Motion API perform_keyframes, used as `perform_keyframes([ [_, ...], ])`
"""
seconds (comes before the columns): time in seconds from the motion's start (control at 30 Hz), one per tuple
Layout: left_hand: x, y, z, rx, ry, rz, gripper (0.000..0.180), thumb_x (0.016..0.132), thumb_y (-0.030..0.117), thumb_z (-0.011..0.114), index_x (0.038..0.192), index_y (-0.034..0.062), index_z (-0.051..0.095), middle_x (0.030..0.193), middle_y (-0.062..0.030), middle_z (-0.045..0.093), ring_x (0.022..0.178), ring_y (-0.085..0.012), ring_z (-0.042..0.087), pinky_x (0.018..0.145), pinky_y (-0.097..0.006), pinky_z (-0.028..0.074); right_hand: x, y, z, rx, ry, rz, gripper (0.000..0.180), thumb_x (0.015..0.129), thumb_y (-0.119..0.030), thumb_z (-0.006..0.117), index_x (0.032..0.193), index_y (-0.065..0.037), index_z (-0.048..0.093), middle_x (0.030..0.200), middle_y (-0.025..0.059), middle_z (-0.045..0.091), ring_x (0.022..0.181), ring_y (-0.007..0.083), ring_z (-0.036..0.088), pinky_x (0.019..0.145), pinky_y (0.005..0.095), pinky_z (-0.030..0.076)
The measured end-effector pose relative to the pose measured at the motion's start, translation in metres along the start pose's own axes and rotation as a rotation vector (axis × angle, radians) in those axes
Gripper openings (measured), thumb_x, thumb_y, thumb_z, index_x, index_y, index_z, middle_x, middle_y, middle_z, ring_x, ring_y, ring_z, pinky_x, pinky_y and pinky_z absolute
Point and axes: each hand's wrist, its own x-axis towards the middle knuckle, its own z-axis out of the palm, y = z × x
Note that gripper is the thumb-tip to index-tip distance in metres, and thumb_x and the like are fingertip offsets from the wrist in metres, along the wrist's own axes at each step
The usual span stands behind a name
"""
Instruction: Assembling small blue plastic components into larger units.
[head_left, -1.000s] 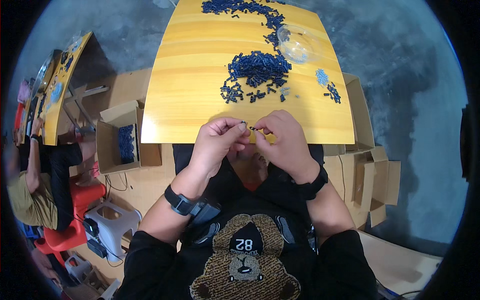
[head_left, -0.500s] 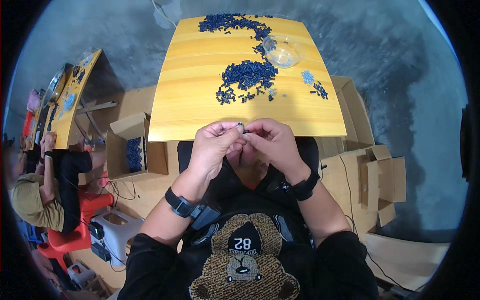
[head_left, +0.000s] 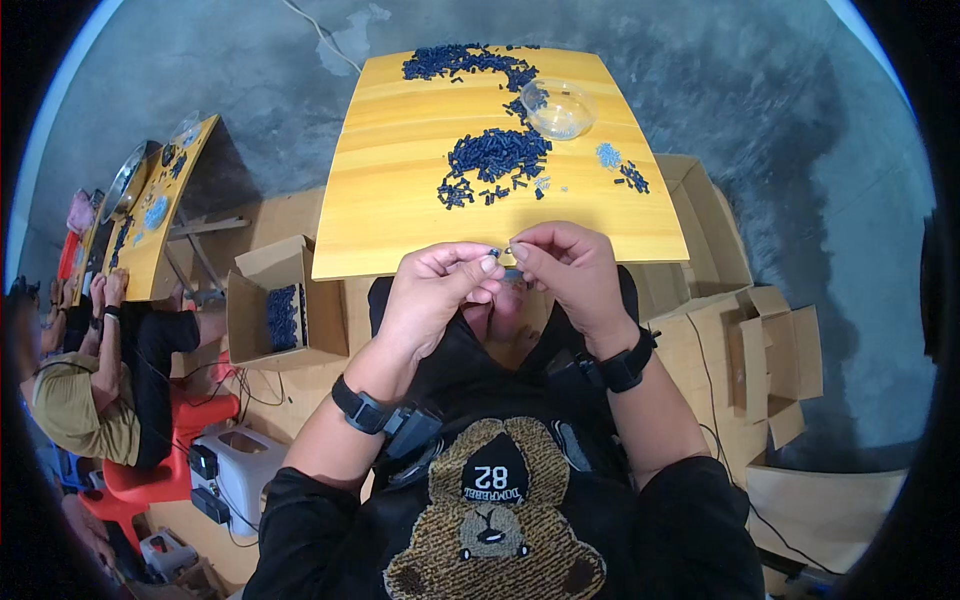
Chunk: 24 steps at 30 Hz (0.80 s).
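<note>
OK, your left hand (head_left: 435, 288) is at the near edge of the yellow wood-grain table (head_left: 400, 200), around the middle of that edge, thumb and index finger pinching a small dark cylinder (head_left: 495, 253). Your right hand (head_left: 582, 277) is just beside it at the same edge, thumb and index finger closed on a tiny part (head_left: 508, 251); too small to make out its shape. The two sets of fingertips face each other, just apart. Black wrist straps (head_left: 628, 366) on both your arms, short of the table's near edge.

On the table: main heap (head_left: 497, 153) of dark cylinders at mid-table, loose ones (head_left: 456, 193) spilling toward the near edge. More dark cylinders in a band (head_left: 440, 62) along the table's far edge, with a trail (head_left: 521, 77) curving down its middle. Clear plastic bowl (head_left: 570, 110) on the table's far right part. Pale blue pile (head_left: 608, 155) toward the table's right edge, small dark cluster (head_left: 632, 178) just beside it, nearer you.

Off the table: open cardboard box (head_left: 325, 325) by its near left corner, dark pieces (head_left: 284, 318) inside. Larger open carton (head_left: 705, 225) at its right side, smaller open carton (head_left: 752, 360) right of its near right corner. Well left of it: red stool (head_left: 150, 482), white stool (head_left: 255, 455), co-worker in olive shirt (head_left: 85, 405) at a second table (head_left: 150, 275).
</note>
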Motion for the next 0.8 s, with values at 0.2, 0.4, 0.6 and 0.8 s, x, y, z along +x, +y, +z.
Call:
perform_keyframes([
  [0.2, -0.0027, -0.0026, -0.0016, 0.07, -0.071, 0.002, 0.017, 0.085, 0.011, 0.061, 0.1, 0.0025, 0.063, 0.085, -0.0072, 0.066, 0.073, -0.0117, 0.062, 0.064, -0.023, 0.05, 0.0018, -0.006, 0.0018, -0.133, -0.034, -0.023, 0.008, 0.082, -0.006, 0.064, 0.084, 0.002, 0.063, 0.074, 0.0019, 0.063, 0.066, 0.0053, 0.057, 0.06, 0.0198, 0.047],
  [0.4, -0.0018, -0.0039, -0.004, 0.084, -0.085, -0.004, 0.016, 0.085, 0.013, 0.062, 0.098, 0.004, 0.063, 0.084, -0.0055, 0.066, 0.073, -0.0107, 0.062, 0.063, -0.022, 0.049, 0.003, -0.0021, 0.001, -0.187, -0.05, -0.042, 0.009, 0.081, -0.007, 0.064, 0.082, 0.001, 0.062, 0.073, 0.0017, 0.062, 0.066, 0.0055, 0.057, 0.059, 0.0202, 0.047],
  [0.6, -0.001, -0.0038, -0.0016, 0.068, -0.088, -0.018, 0.015, 0.085, 0.012, 0.062, 0.097, 0.0043, 0.063, 0.084, -0.0056, 0.066, 0.075, -0.0108, 0.063, 0.064, -0.022, 0.049, 0.0044, 0.0013, -0.0014, -0.216, -0.048, -0.05, 0.009, 0.08, -0.007, 0.064, 0.082, 0.002, 0.063, 0.072, 0.0021, 0.062, 0.064, 0.0059, 0.057, 0.058, 0.0204, 0.047],
  [0.8, -0.0032, -0.0022, 0.0001, 0.097, -0.079, -0.009, 0.018, 0.086, 0.016, 0.063, 0.096, 0.0015, 0.064, 0.084, -0.0032, 0.065, 0.073, -0.0065, 0.06, 0.065, -0.018, 0.049, 0.0061, 0.0016, -0.002, -0.251, -0.058, -0.041, 0.009, 0.079, -0.007, 0.065, 0.081, 0.002, 0.064, 0.07, 0.0019, 0.062, 0.062, 0.0052, 0.056, 0.056, 0.0202, 0.046],
])
